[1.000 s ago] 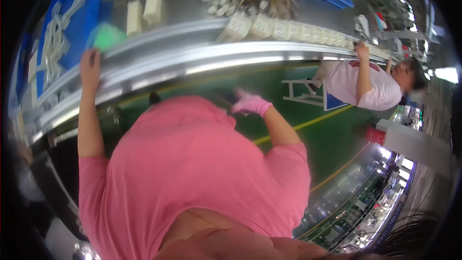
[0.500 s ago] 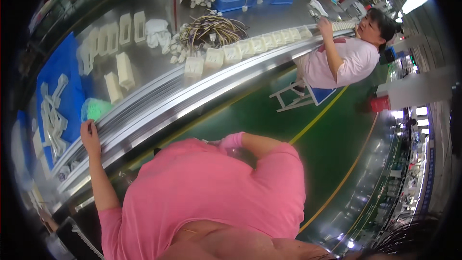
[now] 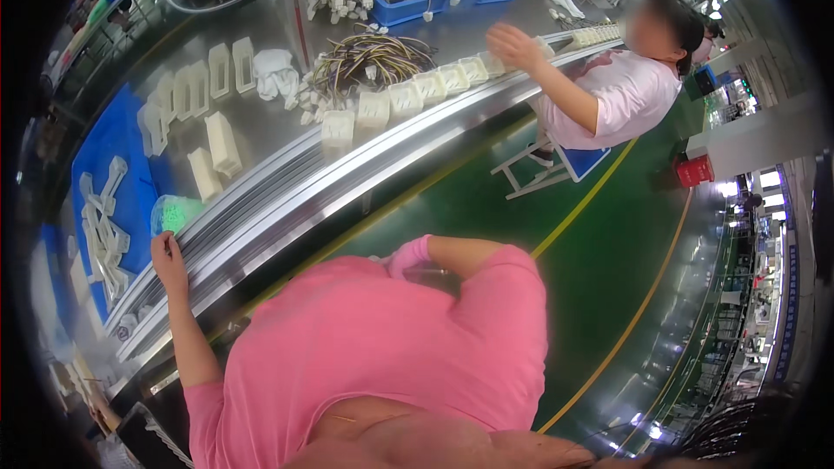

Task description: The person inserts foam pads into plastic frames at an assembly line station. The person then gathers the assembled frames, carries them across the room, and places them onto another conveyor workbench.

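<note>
The left hand [image 3: 168, 254] curls loosely on an outstretched arm [image 3: 191, 334]; the right hand [image 3: 408, 255] is partly hidden before the torso [image 3: 382, 339].

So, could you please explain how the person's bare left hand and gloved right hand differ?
The left hand is bare, whereas the right hand wears a pink glove. The left hand is at the long, silvery metal rail, near a rounded green bundle; the right hand is close to the pink shirt. The left hand shows plainly; the right hand is partly hidden. Both belong to one person.

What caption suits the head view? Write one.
Left hand by metal rails, pink-gloved right hand beside pink T-shirt.
</note>
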`<state>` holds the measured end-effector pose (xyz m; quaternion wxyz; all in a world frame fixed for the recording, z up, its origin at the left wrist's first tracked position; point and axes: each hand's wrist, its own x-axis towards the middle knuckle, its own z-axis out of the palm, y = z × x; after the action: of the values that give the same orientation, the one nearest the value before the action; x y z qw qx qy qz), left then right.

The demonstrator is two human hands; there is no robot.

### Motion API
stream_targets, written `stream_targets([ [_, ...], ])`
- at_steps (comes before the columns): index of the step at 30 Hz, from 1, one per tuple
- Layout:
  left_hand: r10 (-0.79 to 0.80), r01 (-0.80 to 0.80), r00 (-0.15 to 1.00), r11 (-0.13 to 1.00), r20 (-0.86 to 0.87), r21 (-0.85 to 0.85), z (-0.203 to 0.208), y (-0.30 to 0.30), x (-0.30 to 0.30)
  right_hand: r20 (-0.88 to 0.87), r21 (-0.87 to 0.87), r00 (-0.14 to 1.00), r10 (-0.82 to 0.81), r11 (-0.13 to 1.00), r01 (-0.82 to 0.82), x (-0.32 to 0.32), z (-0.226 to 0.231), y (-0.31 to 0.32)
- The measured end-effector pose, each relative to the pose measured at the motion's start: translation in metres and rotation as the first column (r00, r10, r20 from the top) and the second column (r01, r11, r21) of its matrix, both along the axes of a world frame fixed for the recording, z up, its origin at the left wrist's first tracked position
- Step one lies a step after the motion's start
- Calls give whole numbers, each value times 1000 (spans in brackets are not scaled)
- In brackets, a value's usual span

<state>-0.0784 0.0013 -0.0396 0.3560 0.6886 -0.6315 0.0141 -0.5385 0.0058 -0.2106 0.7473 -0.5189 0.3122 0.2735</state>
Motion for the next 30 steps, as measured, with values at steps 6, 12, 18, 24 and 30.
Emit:
stream_targets([
  [6, -214, 380, 832, 892, -512, 245, 39, -25, -119, -167, -162, 986, -13, 987, -15, -4, -7, 16],
  [12, -98, 681, 647, 522, -756, 514, 36, -106, -235, -99, -223, 987, -129, 969, 105, -20, -52, 37],
  [18, -170, 817, 551, 309, -817, 487, 3, -154, -311, -66, -288, 950, -306, 917, 276, -24, -8, 62],
  [24, -260, 917, 373, 248, -891, 312, -14, -209, -400, -111, -356, 860, -497, 828, 433, -31, -5, 98],
  [30, -806, 799, 548, 428, -222, 422, -18, -174, -349, -220, -357, 877, -427, 872, 335, -34, 51, 91],
])
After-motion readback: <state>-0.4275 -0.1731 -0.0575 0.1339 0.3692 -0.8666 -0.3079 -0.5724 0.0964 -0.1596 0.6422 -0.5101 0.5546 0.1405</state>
